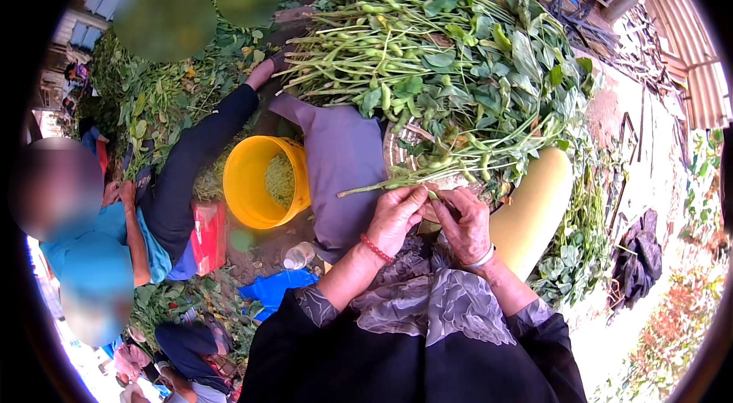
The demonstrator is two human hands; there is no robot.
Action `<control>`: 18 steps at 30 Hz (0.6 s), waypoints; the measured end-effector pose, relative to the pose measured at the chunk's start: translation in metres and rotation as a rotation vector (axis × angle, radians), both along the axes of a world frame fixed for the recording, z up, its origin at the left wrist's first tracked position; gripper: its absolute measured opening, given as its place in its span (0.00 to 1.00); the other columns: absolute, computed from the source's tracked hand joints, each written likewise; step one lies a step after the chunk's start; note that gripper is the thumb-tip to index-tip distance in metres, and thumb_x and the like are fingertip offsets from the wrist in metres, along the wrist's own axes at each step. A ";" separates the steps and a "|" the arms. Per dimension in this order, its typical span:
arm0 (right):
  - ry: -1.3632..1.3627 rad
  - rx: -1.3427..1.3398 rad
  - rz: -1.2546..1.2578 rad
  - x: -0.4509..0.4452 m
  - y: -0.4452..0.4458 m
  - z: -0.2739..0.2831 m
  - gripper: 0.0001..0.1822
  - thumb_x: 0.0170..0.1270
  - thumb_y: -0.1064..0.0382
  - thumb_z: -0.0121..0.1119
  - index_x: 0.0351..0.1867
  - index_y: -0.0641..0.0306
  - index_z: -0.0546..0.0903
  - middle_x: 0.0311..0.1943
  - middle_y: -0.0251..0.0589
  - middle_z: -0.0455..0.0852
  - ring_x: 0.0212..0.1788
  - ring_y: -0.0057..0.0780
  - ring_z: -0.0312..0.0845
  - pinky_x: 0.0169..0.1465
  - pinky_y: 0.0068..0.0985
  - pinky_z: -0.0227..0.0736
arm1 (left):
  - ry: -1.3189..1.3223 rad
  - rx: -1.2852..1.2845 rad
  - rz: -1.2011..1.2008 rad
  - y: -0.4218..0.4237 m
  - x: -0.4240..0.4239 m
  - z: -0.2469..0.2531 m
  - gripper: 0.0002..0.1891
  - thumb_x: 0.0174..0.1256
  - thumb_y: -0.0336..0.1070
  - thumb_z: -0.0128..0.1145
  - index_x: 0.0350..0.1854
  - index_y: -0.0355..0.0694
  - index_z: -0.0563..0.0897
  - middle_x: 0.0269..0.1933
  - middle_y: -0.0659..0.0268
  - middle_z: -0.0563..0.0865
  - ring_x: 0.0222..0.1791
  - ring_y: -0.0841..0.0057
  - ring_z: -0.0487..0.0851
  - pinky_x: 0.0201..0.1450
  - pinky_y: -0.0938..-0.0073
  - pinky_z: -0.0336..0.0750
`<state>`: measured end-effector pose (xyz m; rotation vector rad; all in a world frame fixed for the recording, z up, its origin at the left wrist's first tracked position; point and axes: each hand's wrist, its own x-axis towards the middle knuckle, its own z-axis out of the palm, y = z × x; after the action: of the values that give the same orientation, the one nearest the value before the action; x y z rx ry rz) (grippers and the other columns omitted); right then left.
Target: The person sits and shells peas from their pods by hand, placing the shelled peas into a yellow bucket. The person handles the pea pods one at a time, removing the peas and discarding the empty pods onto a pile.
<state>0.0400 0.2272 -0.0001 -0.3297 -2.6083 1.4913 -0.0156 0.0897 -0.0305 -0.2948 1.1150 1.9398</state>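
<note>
Both hands meet above my lap around a small green bean pod (433, 195). My left hand (394, 221), with a red bead bracelet at the wrist, pinches it between thumb and fingertips. Thumb and fingers of my right hand (467, 225), a pale bangle on that wrist, press on the pod's other side. Just beyond the fingertips a cut bean stalk (424, 174) with pods and leaves lies across my lap. A yellow bucket (240, 185) stands to the left, with shelled green beans (280, 180) inside.
A large heap of podded bean plants (395, 48) lies ahead. Left of me a person in a turquoise top (152, 248) sits near a red bag (208, 237). A clear plastic cup (299, 256) and blue plastic sheet (278, 291) lie on the ground. Dark cloth (638, 260) lies at right.
</note>
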 end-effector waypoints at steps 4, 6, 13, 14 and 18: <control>-0.048 -0.216 0.043 0.009 0.002 -0.015 0.11 0.58 0.68 0.57 0.41 0.70 0.77 0.27 0.46 0.78 0.29 0.37 0.75 0.36 0.27 0.70 | -0.103 -0.089 0.111 0.009 0.003 0.007 0.08 0.64 0.37 0.56 0.38 0.37 0.80 0.28 0.76 0.76 0.24 0.92 0.68 0.23 0.92 0.60; 0.023 -0.197 0.047 0.011 0.000 -0.017 0.12 0.60 0.68 0.54 0.44 0.70 0.76 0.28 0.47 0.79 0.31 0.37 0.76 0.38 0.28 0.71 | -0.081 -0.148 0.132 0.011 0.003 0.010 0.08 0.63 0.37 0.57 0.36 0.38 0.80 0.26 0.77 0.75 0.23 0.92 0.67 0.22 0.92 0.60; -0.107 -0.355 0.121 0.012 0.006 -0.012 0.17 0.62 0.70 0.49 0.54 0.64 0.75 0.25 0.39 0.80 0.25 0.27 0.75 0.34 0.24 0.72 | 0.130 -0.238 0.110 0.012 0.006 0.009 0.08 0.63 0.36 0.57 0.37 0.37 0.80 0.24 0.77 0.74 0.20 0.93 0.65 0.20 0.91 0.58; -0.160 -0.430 0.119 0.011 0.007 -0.013 0.17 0.63 0.69 0.49 0.53 0.64 0.75 0.25 0.36 0.80 0.24 0.24 0.74 0.33 0.22 0.71 | 0.133 -0.242 0.109 0.013 0.006 0.009 0.08 0.64 0.37 0.56 0.35 0.37 0.79 0.23 0.77 0.72 0.19 0.93 0.63 0.20 0.91 0.56; -0.394 -0.916 0.068 0.009 0.013 -0.020 0.10 0.66 0.64 0.48 0.39 0.67 0.80 0.23 0.27 0.78 0.22 0.13 0.68 0.26 0.15 0.66 | 0.060 -0.167 -0.023 0.005 -0.001 0.006 0.10 0.66 0.39 0.53 0.32 0.37 0.76 0.21 0.79 0.68 0.19 0.94 0.60 0.19 0.92 0.52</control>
<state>0.0488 0.2400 -0.0205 -0.6614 -1.9673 2.8090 -0.0162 0.0943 -0.0246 -0.3145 1.3178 1.8488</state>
